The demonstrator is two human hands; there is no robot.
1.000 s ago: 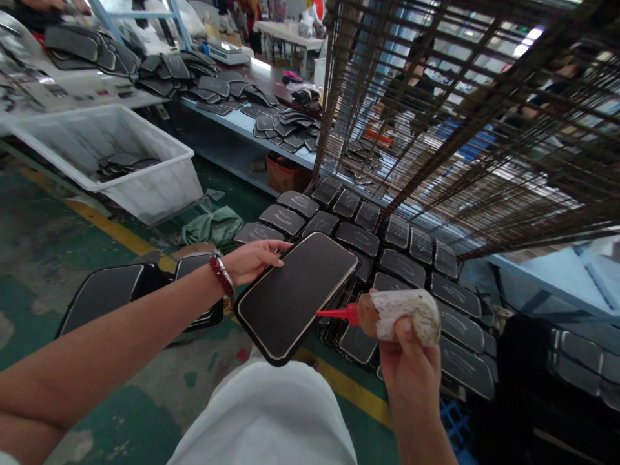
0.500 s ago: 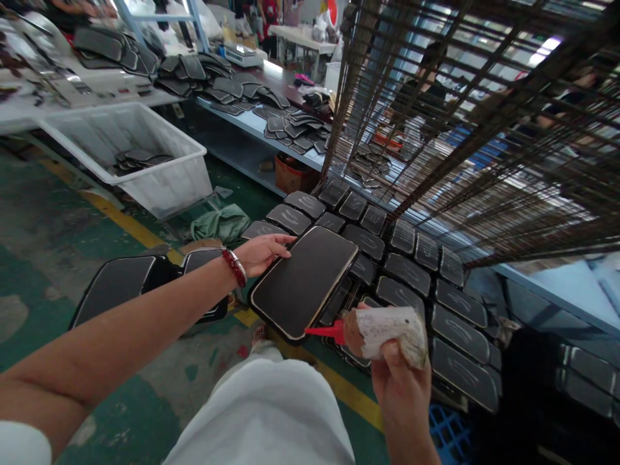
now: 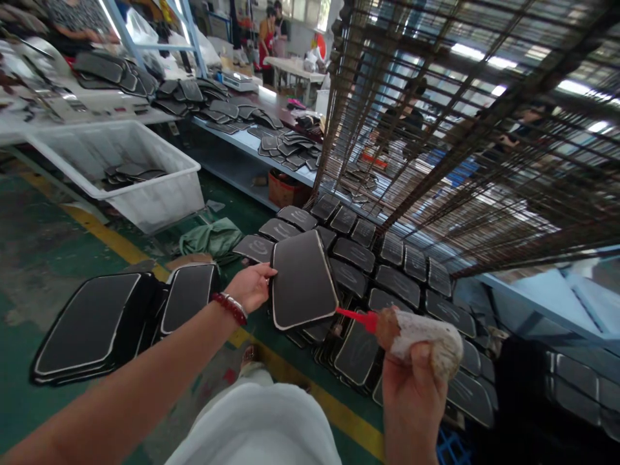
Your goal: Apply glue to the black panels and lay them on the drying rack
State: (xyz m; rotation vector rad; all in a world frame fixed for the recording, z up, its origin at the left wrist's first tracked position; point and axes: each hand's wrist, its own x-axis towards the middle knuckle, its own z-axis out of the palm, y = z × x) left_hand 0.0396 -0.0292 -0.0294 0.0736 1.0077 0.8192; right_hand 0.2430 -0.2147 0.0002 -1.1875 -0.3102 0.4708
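Observation:
My left hand [image 3: 250, 286] pinches the left edge of a dark panel [image 3: 303, 278] with rounded corners and a pale line along its border. In my right hand [image 3: 416, 381] is a whitish, brown-stained bottle [image 3: 426, 336] with a red nozzle [image 3: 357, 316]. The nozzle's tip meets the panel's right edge near its lower right corner. Beneath and beyond the held panel lie rows of similar dark panels [image 3: 400, 284], many with pale squiggles on their faces. Two more stacks of panels [image 3: 87, 323] are at the left, beside my forearm.
A wire rack [image 3: 411, 129] leans over the upper right. A white bin [image 3: 165, 194] holding some panels stands at the left, near a green cloth [image 3: 210, 239]. Behind runs a long table [image 3: 242, 142] with piled panels. People are in the background, one in a red apron [image 3: 265, 45].
The held panel has turned, and my left hand has moved lower. My right hand and bottle have shifted right, the nozzle following the panel's edge. The view has tilted slightly, showing more background.

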